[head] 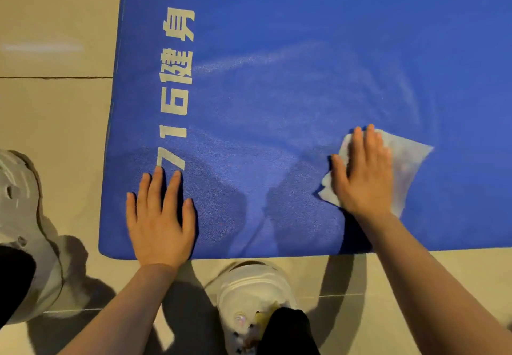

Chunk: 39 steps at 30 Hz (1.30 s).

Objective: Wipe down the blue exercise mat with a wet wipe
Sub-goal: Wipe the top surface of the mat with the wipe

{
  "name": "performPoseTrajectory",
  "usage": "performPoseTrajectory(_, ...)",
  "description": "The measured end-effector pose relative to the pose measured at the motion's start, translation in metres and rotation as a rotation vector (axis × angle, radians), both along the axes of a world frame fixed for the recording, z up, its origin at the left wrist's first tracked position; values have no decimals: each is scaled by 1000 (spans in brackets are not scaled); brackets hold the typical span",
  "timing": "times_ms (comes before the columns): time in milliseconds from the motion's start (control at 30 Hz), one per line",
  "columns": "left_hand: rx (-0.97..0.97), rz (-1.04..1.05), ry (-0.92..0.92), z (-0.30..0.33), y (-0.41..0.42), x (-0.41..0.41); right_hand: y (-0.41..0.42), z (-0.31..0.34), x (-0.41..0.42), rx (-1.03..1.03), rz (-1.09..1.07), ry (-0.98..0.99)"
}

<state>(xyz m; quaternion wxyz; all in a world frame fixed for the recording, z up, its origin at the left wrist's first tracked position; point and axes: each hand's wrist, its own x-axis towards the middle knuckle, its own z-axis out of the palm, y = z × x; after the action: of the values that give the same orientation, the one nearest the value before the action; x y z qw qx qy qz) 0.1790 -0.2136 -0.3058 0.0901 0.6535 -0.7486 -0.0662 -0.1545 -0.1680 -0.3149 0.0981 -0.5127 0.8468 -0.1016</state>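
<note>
**Two flat hands on a blue mat, one over a white wipe**

A pale beige tiled floor is showing along the left and near edges of the view, with a grout line crossing it on the left. A grey shoe with a dark opening is sitting at the left edge, just beside the mat's near-left corner. A white shoe with small charms on its top is pointing toward the mat's near edge, between the two forearms, with a black trouser leg rising from it. Shadows of the arms are falling across the floor and the near part of the mat.

The large blue textured foam exercise mat is lying flat on the floor and filling most of the view. Cream printed lettering, reading "716" followed by characters, is running along its left side. Paler, shiny streaks are curving over the middle of the mat, from near the lettering toward the right hand.

The thin white wet wipe is lying spread on the mat's near-right part, its corners sticking out on both sides of the right hand. That hand is pressing down on the wipe with straight, nearly closed fingers, gripping nothing. The left hand is resting palm-down on the bare mat near the front-left corner, fingers straight and slightly spread, fingertips just touching the digit "7". The two hands are lying well apart, both forearms bare and reaching in from the bottom edge.
</note>
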Motion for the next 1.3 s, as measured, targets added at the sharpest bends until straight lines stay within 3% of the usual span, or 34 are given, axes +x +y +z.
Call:
performPoseTrajectory(133,-35,8,-5,-2,1,-2,64,11,-82,98,-391,46)
performPoseTrajectory(267,-59,12,-12,-4,2,-4,56,3,-47,109,-495,82)
performPoseTrajectory(367,-69,6,-15,-6,2,-3,22,-1,27,21,-273,109)
performPoseTrajectory(500,-67,-7,-13,-5,1,-1,-4,0,135,-82,470,30)
performPoseTrajectory(567,-82,-14,-8,-6,1,-1,-11,1,144,-101,724,-18)
performPoseTrajectory(633,-89,-14,1,-6,1,-1,-12,-1,121,-118,769,-53)
performPoseTrajectory(700,-86,-8,5,-6,1,-2,-7,-3,78,-115,551,-65)
performPoseTrajectory(800,-87,-7,5,-7,1,-1,13,-1,-5,-19,42,-37)
performPoseTrajectory(900,-98,-13,4,-8,1,-1,46,6,-66,74,-282,29)
performPoseTrajectory(1067,-107,-11,2,-9,1,-2,48,9,-28,106,-589,69)
performPoseTrajectory(1167,-103,-15,-6,-10,1,-1,26,5,41,99,-403,33)
performPoseTrajectory(1300,-98,-18,-1,-10,1,0,9,-1,143,0,265,41)
